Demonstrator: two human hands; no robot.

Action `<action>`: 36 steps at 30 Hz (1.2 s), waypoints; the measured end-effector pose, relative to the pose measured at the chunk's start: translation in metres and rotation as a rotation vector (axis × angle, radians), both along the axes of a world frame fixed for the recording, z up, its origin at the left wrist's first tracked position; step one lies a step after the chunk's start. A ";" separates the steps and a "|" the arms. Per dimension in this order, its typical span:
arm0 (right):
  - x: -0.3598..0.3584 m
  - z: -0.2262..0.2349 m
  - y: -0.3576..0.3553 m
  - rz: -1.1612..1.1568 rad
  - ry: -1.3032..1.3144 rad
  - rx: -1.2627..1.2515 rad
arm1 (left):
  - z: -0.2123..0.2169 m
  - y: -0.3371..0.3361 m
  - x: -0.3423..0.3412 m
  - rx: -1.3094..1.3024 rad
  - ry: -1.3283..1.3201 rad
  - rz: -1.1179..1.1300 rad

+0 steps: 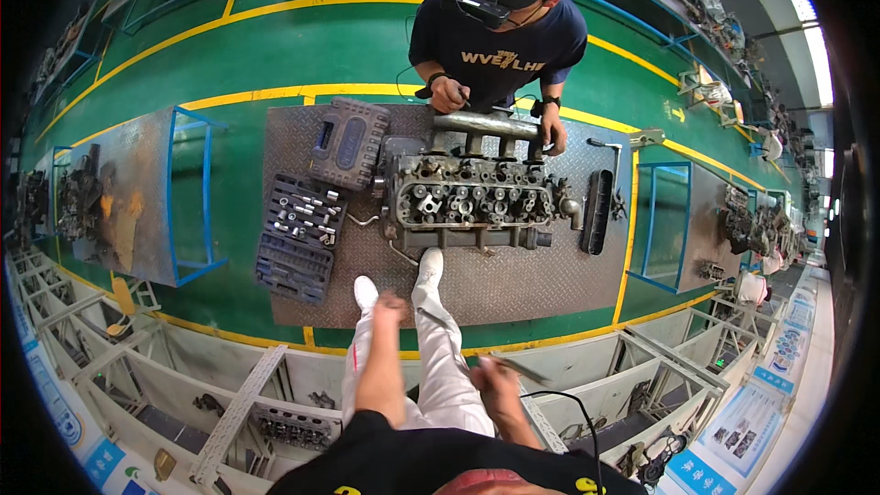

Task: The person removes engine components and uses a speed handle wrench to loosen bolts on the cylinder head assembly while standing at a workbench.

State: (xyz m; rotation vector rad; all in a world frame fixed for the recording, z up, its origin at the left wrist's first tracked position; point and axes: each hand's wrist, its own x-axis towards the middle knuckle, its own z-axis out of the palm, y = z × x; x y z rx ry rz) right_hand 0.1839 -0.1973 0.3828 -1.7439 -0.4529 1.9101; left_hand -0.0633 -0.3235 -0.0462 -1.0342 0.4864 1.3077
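My left hand (pixel 390 306) hangs in front of my white trousers, short of the engine; motion smears its fingers, and I make out nothing in it. Low on the right, my right hand (pixel 496 383) is closed round a long, thin grey bar-like tool (pixel 522 368), too blurred to name. Ahead, an engine cylinder head (pixel 467 202) with exposed valve gear lies on a metal checker plate (pixel 568 284). Across from me, a co-worker (pixel 500 46) rests one hand on the right end of a pipe-shaped manifold (pixel 486 125); the other hand is near its left end, gripping something small and dark.
An open socket set case (pixel 298 229) sits at the plate's left, beside a closed grey tool case (pixel 350 142). Right of the engine lie a long black cover (pixel 598 211) and a long-handled wrench (pixel 616 151). Blue-framed tables (pixel 197 192) flank the plate; white racks (pixel 243 403) stand near me.
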 end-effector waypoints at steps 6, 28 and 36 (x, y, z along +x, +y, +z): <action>0.089 0.033 0.011 -0.535 -0.058 0.390 | 0.093 0.002 -0.223 -0.330 0.752 -0.217; 0.242 -0.142 -0.144 -0.016 -0.961 0.107 | 0.182 -0.029 -0.222 0.028 1.536 -2.015; 0.391 -0.107 -0.218 0.315 -1.141 -0.076 | 0.236 -0.016 -0.206 0.090 1.563 -2.049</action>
